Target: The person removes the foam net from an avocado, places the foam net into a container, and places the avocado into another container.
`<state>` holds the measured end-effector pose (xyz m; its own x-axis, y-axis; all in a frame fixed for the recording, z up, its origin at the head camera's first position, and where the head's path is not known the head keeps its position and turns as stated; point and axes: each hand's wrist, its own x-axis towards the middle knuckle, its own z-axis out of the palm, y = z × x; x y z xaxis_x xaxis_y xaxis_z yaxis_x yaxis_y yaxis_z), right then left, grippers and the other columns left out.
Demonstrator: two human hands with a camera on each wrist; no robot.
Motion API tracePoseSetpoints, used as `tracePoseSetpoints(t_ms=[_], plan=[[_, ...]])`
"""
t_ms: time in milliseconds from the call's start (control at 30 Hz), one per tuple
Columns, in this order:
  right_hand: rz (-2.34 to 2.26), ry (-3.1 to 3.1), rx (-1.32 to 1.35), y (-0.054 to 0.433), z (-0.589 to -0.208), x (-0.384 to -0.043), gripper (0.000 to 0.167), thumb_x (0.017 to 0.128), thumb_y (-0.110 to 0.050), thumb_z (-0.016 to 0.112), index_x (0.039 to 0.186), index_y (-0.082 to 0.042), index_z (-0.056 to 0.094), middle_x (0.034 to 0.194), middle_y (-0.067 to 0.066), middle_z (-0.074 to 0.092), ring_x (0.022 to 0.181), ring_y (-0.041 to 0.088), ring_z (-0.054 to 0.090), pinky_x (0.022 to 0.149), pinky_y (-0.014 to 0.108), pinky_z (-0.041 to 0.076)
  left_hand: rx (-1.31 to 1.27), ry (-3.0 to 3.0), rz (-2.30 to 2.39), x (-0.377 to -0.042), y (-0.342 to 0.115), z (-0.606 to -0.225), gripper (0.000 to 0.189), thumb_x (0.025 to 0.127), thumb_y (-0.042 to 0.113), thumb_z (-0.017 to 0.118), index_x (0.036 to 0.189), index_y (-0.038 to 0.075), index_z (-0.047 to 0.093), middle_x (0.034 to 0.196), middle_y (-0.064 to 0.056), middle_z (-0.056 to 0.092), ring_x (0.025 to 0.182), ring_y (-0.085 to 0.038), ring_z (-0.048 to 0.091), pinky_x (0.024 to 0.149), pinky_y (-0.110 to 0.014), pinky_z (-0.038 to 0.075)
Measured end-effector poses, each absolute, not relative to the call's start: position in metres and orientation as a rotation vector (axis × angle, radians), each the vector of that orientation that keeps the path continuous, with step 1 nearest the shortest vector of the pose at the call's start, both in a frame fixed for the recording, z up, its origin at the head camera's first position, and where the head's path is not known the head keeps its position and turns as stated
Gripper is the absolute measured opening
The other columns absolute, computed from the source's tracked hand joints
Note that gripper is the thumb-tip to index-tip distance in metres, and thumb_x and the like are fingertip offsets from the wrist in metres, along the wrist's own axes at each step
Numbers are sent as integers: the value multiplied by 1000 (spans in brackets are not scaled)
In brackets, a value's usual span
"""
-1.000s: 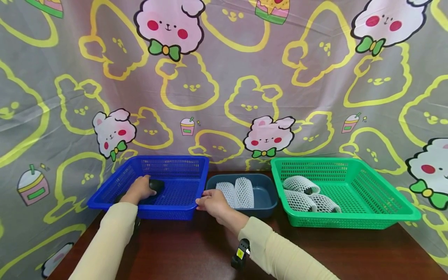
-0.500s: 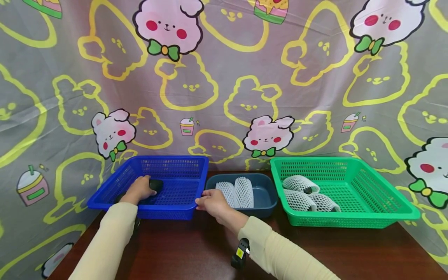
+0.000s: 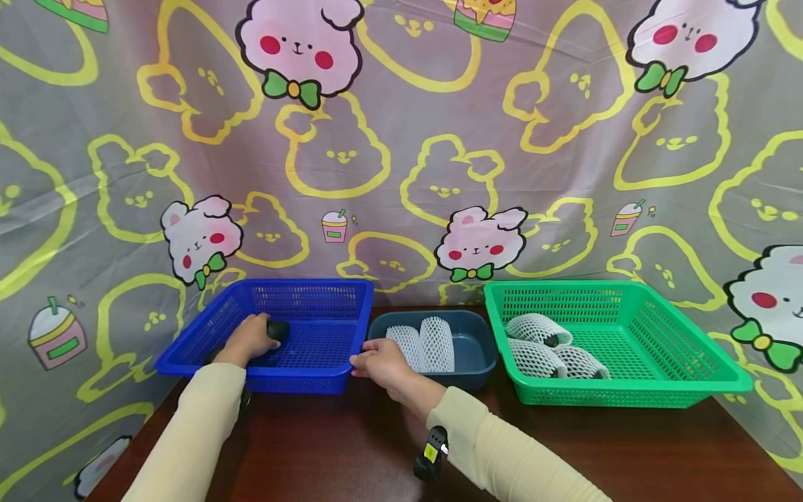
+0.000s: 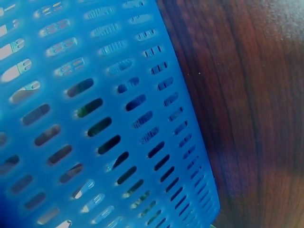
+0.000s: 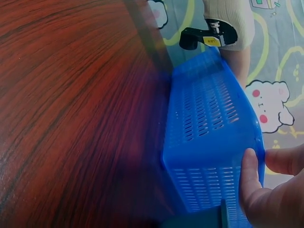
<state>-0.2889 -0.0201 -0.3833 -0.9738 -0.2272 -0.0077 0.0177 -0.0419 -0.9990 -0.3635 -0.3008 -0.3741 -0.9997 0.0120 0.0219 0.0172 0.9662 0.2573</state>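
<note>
In the head view, the left hand [image 3: 252, 336] dips into the blue basket [image 3: 326, 293], its back toward the camera and most fingertips hidden, so nobody can tell whether it grips the dark fruit [image 3: 279, 332] peeking out beside the thumb. Another dark shape [image 3: 213, 355] shows left of that wrist, too covered to make out. Over to the right hand [image 3: 384, 364], pinching the basket's right edge near the front corner. There's room inside: slotted floor runs from the fruit to the right wall. Next door, close by, the grey tub [image 3: 475, 352] holds two white net sleeves [image 3: 437, 346], partly behind the right hand; then the green basket [image 3: 633, 396], three net-wrapped pieces [image 3: 537, 329] on its left, floor showing to their right. A strip of table [image 3: 326, 446] runs along the front. To the left wrist view: slotted basket wall fills most of it, blurry dark green and pale patches behind the slots, the hand impossible to read. And the right wrist view: thumb outside the rim, a finger on the other side, the hand cut off at the right, a sliver of tub below.
</note>
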Motion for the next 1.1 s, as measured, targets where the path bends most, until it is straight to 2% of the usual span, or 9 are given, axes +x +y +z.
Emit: tracePoseSetpoints(t_ms=[167, 433, 767, 1100], plan=[[-2111, 2063, -225, -14, -382, -288, 44, 89, 5, 62, 126, 22, 44, 93, 23, 68, 81, 32, 69, 73, 38, 57, -16, -3091, -410, -363, -299, -373, 70, 83, 14, 75, 133, -20, 38, 131, -42, 39, 121, -55, 40, 98, -61, 36], [-2026, 2108, -238, 7, -367, -284, 46, 91, 1, 62, 129, 20, 43, 101, 29, 66, 85, 30, 69, 79, 40, 55, -54, -3074, -425, -363, -295, -369, 70, 86, 16, 72, 136, -18, 37, 137, -41, 35, 125, -55, 35, 100, -62, 33], [-1918, 2231, -249, 43, -350, -285, 47, 93, -9, 66, 131, 11, 49, 102, 16, 67, 98, 33, 66, 84, 42, 53, -107, -3001, -504, -353, -290, -364, 68, 87, 18, 72, 136, -15, 40, 137, -40, 37, 126, -55, 34, 100, -63, 32], [-1786, 2461, -271, 86, -329, -279, 33, 91, -13, 69, 120, 0, 60, 100, 10, 68, 90, 24, 68, 80, 38, 55, -212, -2910, -645, -338, -272, -351, 65, 89, 19, 70, 138, -12, 40, 138, -37, 39, 128, -53, 34, 101, -62, 31]])
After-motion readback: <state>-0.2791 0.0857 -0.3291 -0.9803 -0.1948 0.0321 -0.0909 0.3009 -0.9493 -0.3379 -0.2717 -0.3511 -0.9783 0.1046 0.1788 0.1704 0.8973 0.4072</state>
